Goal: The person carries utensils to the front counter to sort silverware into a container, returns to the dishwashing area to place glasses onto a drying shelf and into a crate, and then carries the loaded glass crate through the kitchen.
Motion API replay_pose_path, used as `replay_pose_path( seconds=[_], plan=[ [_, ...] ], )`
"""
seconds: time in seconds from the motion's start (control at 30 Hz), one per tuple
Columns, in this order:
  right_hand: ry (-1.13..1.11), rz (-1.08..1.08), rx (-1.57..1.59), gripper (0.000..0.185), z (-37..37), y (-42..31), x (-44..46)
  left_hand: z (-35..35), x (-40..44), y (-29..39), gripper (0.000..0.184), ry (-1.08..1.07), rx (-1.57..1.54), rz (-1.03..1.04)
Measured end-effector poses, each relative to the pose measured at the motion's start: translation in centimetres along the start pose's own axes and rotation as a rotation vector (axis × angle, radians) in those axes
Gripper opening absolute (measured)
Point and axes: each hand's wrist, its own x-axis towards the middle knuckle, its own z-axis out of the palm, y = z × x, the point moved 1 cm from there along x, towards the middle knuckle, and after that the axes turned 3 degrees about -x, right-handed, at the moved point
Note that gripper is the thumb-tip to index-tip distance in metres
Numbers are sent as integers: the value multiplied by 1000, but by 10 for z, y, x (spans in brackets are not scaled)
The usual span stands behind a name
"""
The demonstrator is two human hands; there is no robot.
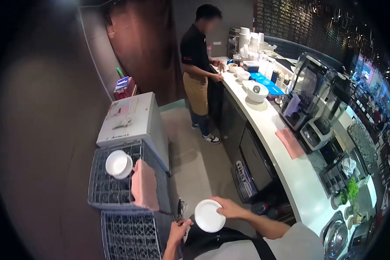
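Note:
My right hand [230, 208] grips the rim of a small round white dish [209, 216], with its thumb on the edge; the dish faces up in front of my dark apron [203, 240]. Just left of it, my left hand [177, 230] is closed around a slim, dark metallic utensil [180, 209] that points up and away from me. Its exact kind is too small to make out. Beyond my left hand, a stack of white bowls [118, 164] sits on a grey dishwasher rack [110, 190], beside a pink cloth [144, 185].
A co-worker [196, 65] stands at the far end of the long white counter [271, 130]. On the counter are a large white bowl [256, 94], blue-lidded containers [266, 82], a blender [307, 86] and another pink cloth [290, 143]. A white chest [130, 117] stands along the left wall.

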Motion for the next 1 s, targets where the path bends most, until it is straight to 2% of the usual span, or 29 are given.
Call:
replay_pose_path(
  seconds=[0.07,0.1,0.17,0.27,0.3,0.4,0.43,0.47,0.57,0.67,0.7,0.73,0.87,0.93,1.0],
  plan=[
    [140,173,172,54,18,24,21,-13,62,20,29,-104,144,-29],
    [198,229,158,53,25,33,29,-17,89,37,31,-154,204,-23],
    [310,326,169,48,20,42,49,-16,139,73,36,-257,327,-8],
    [421,496,373,43,-5,39,78,-10,210,113,45,-413,388,44],
    [489,495,403,37,-15,42,89,-6,236,128,51,-512,490,18],
    [639,456,465,37,-49,67,124,12,315,137,53,-649,536,158],
    [668,435,517,37,-66,68,138,23,333,145,48,-663,523,229],
    [655,425,517,36,-80,78,152,33,352,153,45,-678,504,179],
    [617,382,540,35,-126,102,205,68,389,206,35,-686,460,-2],
    [562,434,454,32,-179,124,266,97,428,244,32,-530,436,40],
    [544,374,494,32,-198,133,289,102,446,253,33,-508,410,109],
    [516,345,398,33,-223,142,316,104,466,265,33,-506,413,146],
    [420,252,142,39,-309,154,401,104,526,322,29,-405,429,76],
    [444,230,-21,38,-353,146,425,107,544,356,27,-376,230,73],
    [480,231,93,38,-386,151,443,101,589,362,26,-324,255,42]
  ],
)
